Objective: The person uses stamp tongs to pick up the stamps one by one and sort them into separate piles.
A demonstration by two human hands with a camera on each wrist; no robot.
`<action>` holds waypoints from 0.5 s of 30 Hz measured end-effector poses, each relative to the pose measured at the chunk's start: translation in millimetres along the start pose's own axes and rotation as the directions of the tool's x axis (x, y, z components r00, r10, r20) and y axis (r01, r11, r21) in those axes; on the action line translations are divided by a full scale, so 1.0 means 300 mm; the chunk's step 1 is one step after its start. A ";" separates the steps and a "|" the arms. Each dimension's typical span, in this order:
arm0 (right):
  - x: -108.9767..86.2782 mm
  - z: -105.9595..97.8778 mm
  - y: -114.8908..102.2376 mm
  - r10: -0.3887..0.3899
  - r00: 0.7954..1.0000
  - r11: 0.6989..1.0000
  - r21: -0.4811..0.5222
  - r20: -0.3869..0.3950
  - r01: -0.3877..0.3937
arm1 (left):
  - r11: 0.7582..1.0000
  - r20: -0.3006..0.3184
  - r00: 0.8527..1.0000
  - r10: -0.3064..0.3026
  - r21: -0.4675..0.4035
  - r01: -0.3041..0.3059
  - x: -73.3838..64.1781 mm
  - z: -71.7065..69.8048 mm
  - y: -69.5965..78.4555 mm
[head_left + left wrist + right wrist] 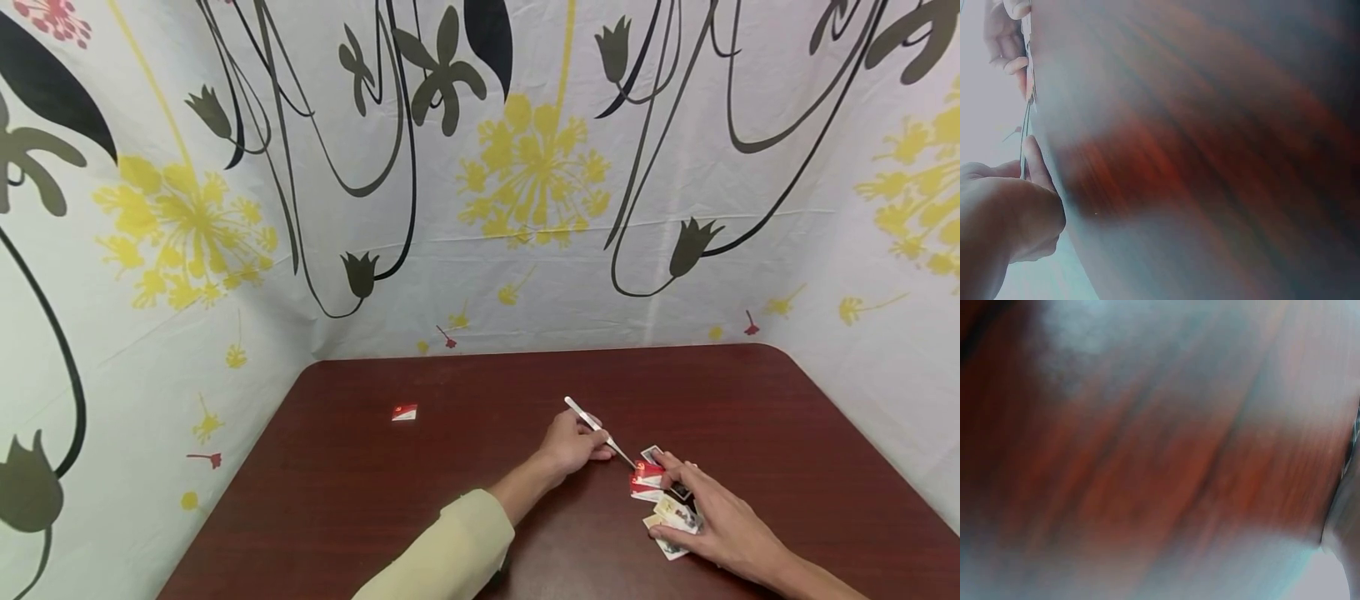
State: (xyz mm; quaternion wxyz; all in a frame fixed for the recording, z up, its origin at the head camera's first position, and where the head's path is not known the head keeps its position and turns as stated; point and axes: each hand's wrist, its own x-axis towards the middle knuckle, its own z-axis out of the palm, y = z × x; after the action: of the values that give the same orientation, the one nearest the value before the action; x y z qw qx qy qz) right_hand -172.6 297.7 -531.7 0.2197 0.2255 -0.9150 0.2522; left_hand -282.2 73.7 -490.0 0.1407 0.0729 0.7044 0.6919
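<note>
My left hand (572, 443) pinches white-handled tweezers (592, 422), their tips slanting down to the right. The tips meet the edge of a red-and-white stamp (648, 472). Another red-and-white stamp (643, 492) lies just below it, partly overlapped. My right hand (723, 518) rests over this loose cluster with fingers and thumb spread. Its thumb touches a pale stamp (678, 514), while a dark stamp (681, 492) is partly hidden under its fingers. In the left wrist view, the tweezers (1024, 134) reach from my left hand (1013, 212) towards the right one.
A single red-and-white stamp (404, 412) lies apart on the left side of the dark red-brown table (480, 392). Behind and beside the table hangs a white cloth (435, 287) with flower prints. The right wrist view mostly holds blurred tabletop (1147, 456).
</note>
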 end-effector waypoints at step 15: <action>0.000 -0.001 -0.007 0.022 1.000 0.999 -0.049 -0.009 -0.022 | 0.997 -0.101 0.994 0.037 -0.059 -0.044 0.011 -0.032 0.005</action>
State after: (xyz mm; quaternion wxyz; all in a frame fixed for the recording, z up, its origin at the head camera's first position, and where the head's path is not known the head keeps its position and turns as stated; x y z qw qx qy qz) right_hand -171.5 296.4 -530.6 0.2261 0.2090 -0.9224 0.2332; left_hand -288.4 65.7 -488.8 0.0933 0.0481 0.6873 0.7187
